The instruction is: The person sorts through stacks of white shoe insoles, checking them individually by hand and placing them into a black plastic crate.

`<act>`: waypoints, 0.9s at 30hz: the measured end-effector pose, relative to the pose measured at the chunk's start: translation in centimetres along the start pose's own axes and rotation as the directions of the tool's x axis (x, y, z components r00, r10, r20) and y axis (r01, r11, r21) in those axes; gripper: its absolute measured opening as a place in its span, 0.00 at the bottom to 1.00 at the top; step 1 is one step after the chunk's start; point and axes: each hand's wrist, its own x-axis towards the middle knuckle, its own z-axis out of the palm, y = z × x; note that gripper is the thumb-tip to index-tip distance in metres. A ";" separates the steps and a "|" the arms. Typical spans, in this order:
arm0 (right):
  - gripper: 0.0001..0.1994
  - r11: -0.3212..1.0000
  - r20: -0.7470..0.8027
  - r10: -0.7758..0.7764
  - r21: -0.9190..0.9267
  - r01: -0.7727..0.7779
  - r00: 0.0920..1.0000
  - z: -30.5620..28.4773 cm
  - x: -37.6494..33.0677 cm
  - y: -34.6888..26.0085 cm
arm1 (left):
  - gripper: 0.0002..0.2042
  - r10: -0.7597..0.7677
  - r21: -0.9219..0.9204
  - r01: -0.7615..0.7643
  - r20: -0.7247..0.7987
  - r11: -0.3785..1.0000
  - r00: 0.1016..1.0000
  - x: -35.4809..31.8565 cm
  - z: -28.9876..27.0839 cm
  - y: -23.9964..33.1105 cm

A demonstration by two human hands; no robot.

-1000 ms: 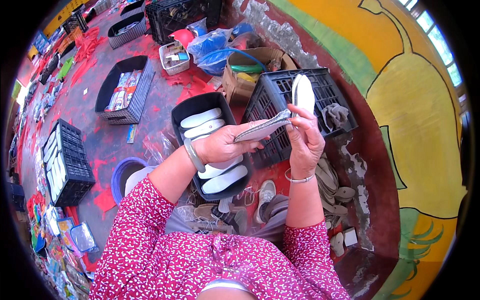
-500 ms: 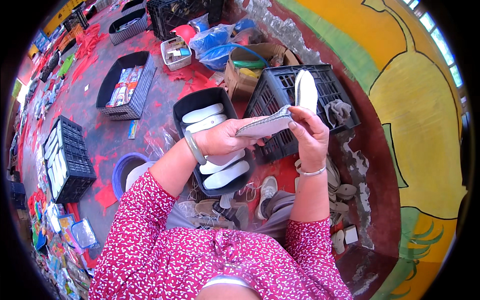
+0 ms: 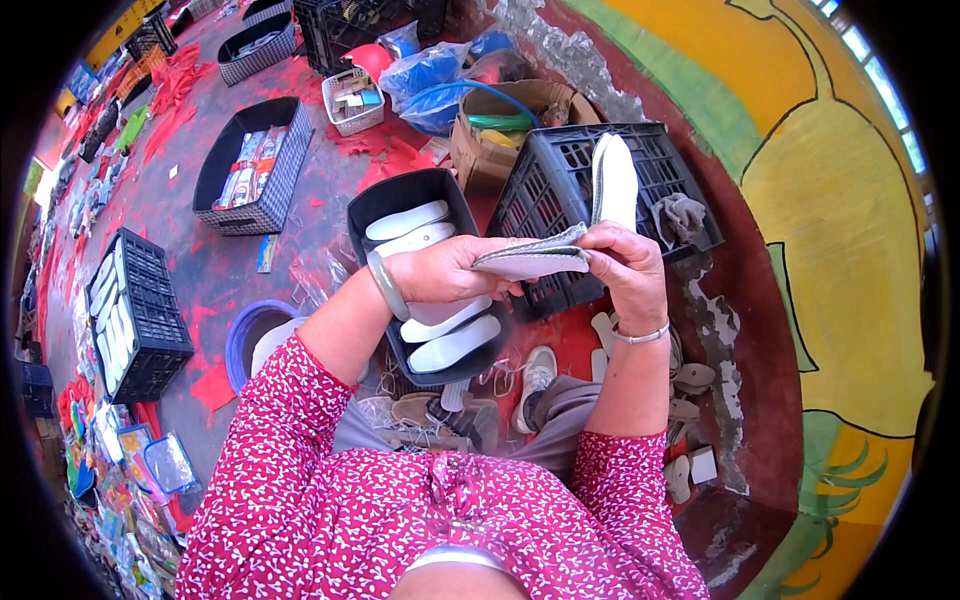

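Observation:
A pair of pale insoles (image 3: pixel 532 264) with grey edges lies level between my hands, one stacked on the other. My left hand (image 3: pixel 440 272) wraps around the heel-side end, fingers beneath and thumb on top. At the other end, the fingers and thumb of my right hand (image 3: pixel 628 272) pinch the tip. Below my left forearm is a dark fabric box (image 3: pixel 358 215) with several white insoles (image 3: pixel 455 345) laid across it. Just beyond my right hand, another pair of white insoles (image 3: pixel 617 185) rests on an upturned-looking dark plastic crate (image 3: pixel 545 180).
A grey rag (image 3: pixel 680 218) lies on the crate's right side. Behind stands a cardboard box (image 3: pixel 478 150). At left are a crate of white insoles (image 3: pixel 160 320), a blue-rimmed bucket (image 3: pixel 238 345) and a checked bin (image 3: pixel 265 195). Loose soles (image 3: pixel 692 378) lie by the wall at right.
The stacked insoles have tilted flatter, and their layered edge now shows. My right hand has shifted slightly right and down, still pinching the tip. My left hand is nearly unmoved.

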 end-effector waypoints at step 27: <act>0.05 0.994 -0.282 -0.026 0.097 0.055 0.959 2.3 0.5 -0.6 | 0.27 -0.058 -0.139 0.065 0.051 0.988 0.997 0.0 0.1 -0.1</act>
